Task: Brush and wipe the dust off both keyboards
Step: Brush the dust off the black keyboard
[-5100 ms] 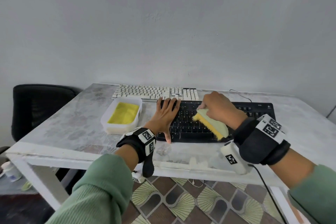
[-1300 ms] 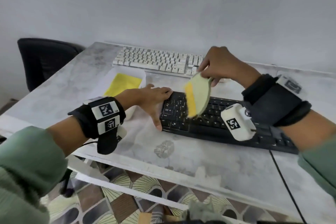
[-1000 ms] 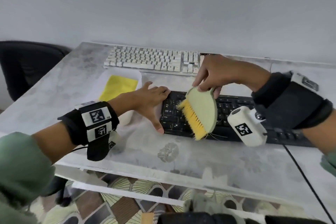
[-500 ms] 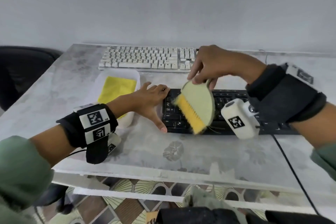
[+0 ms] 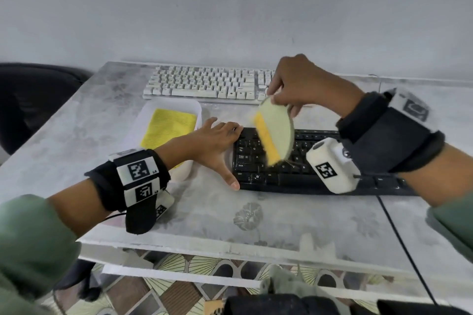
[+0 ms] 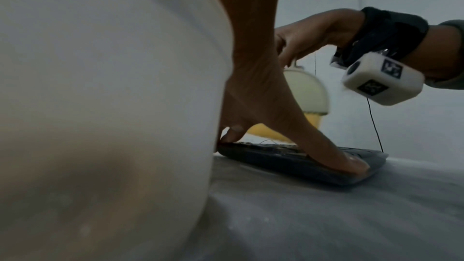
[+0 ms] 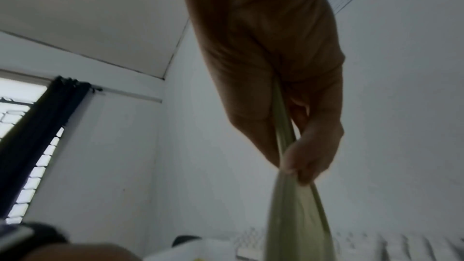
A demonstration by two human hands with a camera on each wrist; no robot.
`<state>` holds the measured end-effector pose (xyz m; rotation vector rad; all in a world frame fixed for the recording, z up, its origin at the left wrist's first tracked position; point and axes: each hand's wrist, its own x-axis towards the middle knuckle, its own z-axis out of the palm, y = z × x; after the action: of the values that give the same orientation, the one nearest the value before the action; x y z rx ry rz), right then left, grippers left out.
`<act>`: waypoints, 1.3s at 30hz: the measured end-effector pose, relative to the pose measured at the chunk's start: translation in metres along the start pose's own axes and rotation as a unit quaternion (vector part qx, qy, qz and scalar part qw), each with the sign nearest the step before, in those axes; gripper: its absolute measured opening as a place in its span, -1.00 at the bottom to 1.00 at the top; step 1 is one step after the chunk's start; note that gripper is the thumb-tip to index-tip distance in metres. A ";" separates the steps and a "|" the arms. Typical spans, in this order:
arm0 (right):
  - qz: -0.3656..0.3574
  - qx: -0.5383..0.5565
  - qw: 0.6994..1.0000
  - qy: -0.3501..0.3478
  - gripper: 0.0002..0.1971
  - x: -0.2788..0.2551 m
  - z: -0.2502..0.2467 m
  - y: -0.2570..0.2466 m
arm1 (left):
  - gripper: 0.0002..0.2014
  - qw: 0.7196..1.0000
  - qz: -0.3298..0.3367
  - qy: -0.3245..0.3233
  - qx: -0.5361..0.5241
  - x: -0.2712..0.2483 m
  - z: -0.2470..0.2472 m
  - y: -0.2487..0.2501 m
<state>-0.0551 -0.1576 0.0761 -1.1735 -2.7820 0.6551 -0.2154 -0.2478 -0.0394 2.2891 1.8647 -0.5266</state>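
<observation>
Your table (image 5: 294, 222), a marbled grey top, fills the middle and lower part of the head view. On it the black keyboard (image 5: 291, 174) lies right of centre, and the white keyboard (image 5: 204, 84) sits above it in the frame, near the wall, the two apart with bare table between them. At centre left stands a white tub (image 5: 184, 171) with a yellow cloth (image 5: 166, 130) lying flat inside; the tub is just beside the black keyboard's left end.

Your left hand (image 5: 215, 140) is spread flat, fingers straight, at that left end: the fingertips rest on the top corner keys and the thumb reaches down along the keyboard's left edge. In the left wrist view the thumb tip presses against the keyboard's near edge.

Your right hand (image 5: 302, 82) is raised in the upper centre right, pinching the top of the brush (image 5: 277, 130) between thumb and fingers. The brush, pale green with yellow bristles, hangs tilted over the black keyboard's left half; it is blurred, and you cannot tell whether its bristles touch the keys.
</observation>
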 end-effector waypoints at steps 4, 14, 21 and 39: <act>-0.001 -0.009 1.000 -0.023 -0.77 -0.002 0.015 0.000 | 0.49 1.000 -0.003 0.001 0.003 0.000 0.001 0.000; 0.000 -0.005 0.999 -0.033 -0.81 0.003 -0.003 0.003 | 0.48 1.000 -0.010 0.002 0.000 0.000 0.001 0.000; -0.025 -0.021 0.980 -0.199 -0.78 -0.008 -0.008 0.004 | 0.47 1.000 -0.006 0.007 -0.008 0.001 0.001 0.000; -0.041 -0.023 0.990 -0.133 -0.79 -0.001 0.004 0.003 | 0.43 1.000 -0.011 -0.004 -0.010 0.000 -0.001 0.001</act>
<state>-0.0533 -0.1577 0.0711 -1.0405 -3.0606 0.7964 -0.2140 -0.2479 -0.0387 2.2522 1.8860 -0.5164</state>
